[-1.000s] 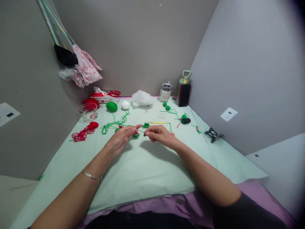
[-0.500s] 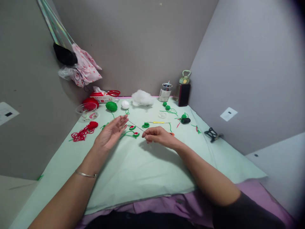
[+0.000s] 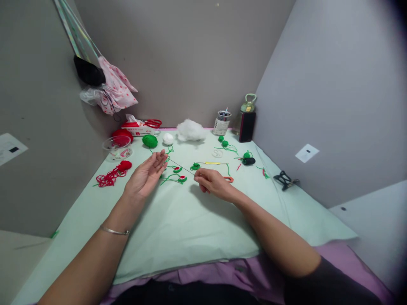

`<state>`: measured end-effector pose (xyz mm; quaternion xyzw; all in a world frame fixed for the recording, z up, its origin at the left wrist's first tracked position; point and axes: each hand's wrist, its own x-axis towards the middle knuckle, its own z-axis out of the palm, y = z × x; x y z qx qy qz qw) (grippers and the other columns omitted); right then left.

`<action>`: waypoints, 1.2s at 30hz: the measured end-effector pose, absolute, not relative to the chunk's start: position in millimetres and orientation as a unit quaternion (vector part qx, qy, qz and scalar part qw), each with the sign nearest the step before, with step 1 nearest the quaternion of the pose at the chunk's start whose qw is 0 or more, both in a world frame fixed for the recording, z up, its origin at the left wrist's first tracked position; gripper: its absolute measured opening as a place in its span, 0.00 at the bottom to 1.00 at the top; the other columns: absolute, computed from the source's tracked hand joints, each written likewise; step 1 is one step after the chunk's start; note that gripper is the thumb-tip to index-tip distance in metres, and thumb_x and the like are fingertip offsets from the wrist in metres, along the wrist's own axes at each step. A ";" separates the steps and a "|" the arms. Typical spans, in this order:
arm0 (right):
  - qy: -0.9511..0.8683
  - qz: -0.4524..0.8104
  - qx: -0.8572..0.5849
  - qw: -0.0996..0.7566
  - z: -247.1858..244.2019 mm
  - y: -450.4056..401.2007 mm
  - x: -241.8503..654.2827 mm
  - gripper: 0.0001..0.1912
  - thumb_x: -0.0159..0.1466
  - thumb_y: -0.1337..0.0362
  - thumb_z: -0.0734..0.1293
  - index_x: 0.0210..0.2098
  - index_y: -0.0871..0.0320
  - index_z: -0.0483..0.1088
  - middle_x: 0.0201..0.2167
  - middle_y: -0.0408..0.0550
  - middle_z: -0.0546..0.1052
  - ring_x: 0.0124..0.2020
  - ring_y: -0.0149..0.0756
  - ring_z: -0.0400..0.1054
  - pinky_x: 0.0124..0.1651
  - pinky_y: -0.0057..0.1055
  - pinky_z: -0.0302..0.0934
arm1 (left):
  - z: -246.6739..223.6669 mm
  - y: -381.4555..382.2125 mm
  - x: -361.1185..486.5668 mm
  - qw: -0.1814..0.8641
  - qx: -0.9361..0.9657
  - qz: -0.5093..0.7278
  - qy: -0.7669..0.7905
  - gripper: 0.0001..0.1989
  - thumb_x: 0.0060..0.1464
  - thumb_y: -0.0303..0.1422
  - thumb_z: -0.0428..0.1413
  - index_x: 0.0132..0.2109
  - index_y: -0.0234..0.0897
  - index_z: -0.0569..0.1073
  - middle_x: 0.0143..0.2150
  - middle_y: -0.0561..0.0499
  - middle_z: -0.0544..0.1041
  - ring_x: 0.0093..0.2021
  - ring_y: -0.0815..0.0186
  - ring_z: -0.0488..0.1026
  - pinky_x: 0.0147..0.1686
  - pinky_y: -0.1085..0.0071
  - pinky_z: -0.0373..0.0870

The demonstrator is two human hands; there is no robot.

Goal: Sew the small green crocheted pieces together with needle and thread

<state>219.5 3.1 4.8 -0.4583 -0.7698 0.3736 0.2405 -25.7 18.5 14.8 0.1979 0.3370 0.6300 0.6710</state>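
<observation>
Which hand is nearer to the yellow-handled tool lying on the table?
Right. The right hand is just on the wearer's side of the yellow-handled tool; the left hand is farther away, off to its left.

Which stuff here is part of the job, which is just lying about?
Likely the job:
- dark thread, stretched between left hand and right hand
- red-and-green pieces
- green yarn ball
- yellow hook

Probably just lying about:
- phone
- bottle
- black clip
- tissue box
</observation>
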 end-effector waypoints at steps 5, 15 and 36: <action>-0.857 0.320 -0.370 0.163 10.4 -6.1 213.2 0.10 0.71 0.67 0.62 0.36 0.58 0.74 0.21 0.39 0.71 0.24 0.27 0.62 0.34 0.26 0.54 | 7.7 17.4 -22.8 0.647 0.246 0.635 0.344 0.03 0.59 0.28 0.62 0.40 0.37 0.81 0.55 0.48 0.80 0.56 0.66 0.75 0.64 0.66 0.66; -0.880 0.319 -0.240 0.256 37.3 -37.7 212.1 0.13 0.74 0.63 0.61 0.42 0.60 0.76 0.27 0.43 0.75 0.26 0.27 0.66 0.34 0.24 0.59 | -29.9 10.6 2.3 0.281 0.682 0.516 0.435 0.07 0.59 0.32 0.60 0.39 0.42 0.84 0.42 0.48 0.83 0.49 0.57 0.76 0.56 0.60 0.67; -0.521 0.497 -0.380 0.580 35.2 15.8 249.5 0.15 0.50 0.59 0.80 0.25 0.57 0.72 0.28 0.44 0.77 0.29 0.29 0.69 0.30 0.26 0.65 | -19.3 -3.4 19.1 0.519 0.591 0.433 0.441 0.13 0.40 0.35 0.70 0.24 0.38 0.72 0.28 0.54 0.74 0.30 0.66 0.68 0.34 0.67 0.65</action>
